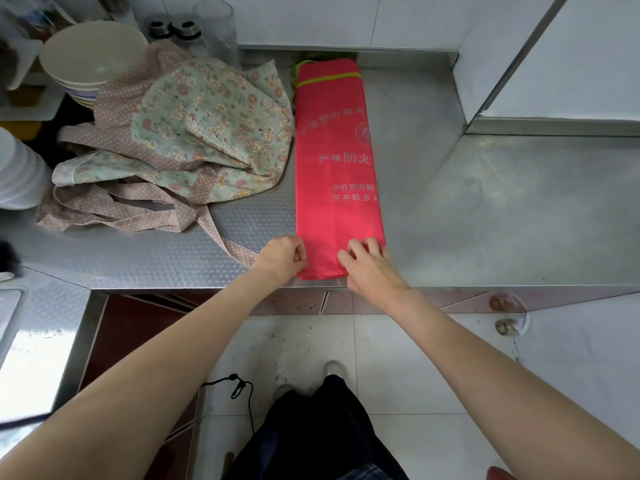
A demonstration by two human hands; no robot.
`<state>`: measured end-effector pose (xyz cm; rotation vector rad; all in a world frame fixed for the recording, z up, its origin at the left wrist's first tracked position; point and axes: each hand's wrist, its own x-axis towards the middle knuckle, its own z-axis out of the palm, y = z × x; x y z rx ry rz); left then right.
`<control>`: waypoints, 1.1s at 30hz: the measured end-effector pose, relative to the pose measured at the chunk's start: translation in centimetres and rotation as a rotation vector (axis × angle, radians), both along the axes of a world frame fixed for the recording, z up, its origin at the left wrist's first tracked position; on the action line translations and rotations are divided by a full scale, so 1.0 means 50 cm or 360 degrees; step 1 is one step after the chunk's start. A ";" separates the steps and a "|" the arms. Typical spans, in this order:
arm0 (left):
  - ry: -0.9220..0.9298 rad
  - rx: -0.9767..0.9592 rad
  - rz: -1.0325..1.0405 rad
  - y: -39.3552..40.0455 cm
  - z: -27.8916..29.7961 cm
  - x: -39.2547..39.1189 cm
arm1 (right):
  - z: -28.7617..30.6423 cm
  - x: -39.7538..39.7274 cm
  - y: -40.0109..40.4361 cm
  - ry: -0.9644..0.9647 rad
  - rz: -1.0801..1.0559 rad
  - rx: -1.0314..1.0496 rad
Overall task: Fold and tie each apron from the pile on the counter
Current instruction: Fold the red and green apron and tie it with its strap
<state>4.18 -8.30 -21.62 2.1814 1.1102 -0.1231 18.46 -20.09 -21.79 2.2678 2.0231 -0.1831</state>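
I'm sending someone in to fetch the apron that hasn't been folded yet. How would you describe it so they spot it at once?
On the steel counter, look left of the long red apron folded into a narrow strip. There, in front of the stacked bowls, lies the floral apron in a loose heap. Its pale green flower print, pink dotted straps and crumpled shape set it apart.

A red apron (337,168) lies folded into a long strip beside a crumpled floral apron (207,133).

Home kitchen, steel counter (485,209), stacked bowls (90,60), sink (8,313)
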 end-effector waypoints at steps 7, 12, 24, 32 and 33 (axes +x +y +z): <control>0.0074 0.0200 -0.0425 -0.029 0.000 -0.010 | 0.004 0.027 -0.009 0.0241 0.0171 -0.0034; 0.0232 0.0410 -0.0667 -0.034 0.014 -0.003 | -0.006 0.016 -0.005 0.0068 0.0184 0.0003; 0.0272 0.0568 -0.0726 -0.047 0.010 0.019 | 0.002 0.037 -0.003 0.0153 0.0193 -0.0134; 0.0319 0.0654 -0.0871 -0.046 0.001 0.021 | 0.019 0.028 -0.012 0.0035 0.0265 0.0091; 0.0304 0.0622 -0.0873 -0.045 0.002 0.020 | 0.018 0.024 -0.014 -0.0004 0.0289 0.0173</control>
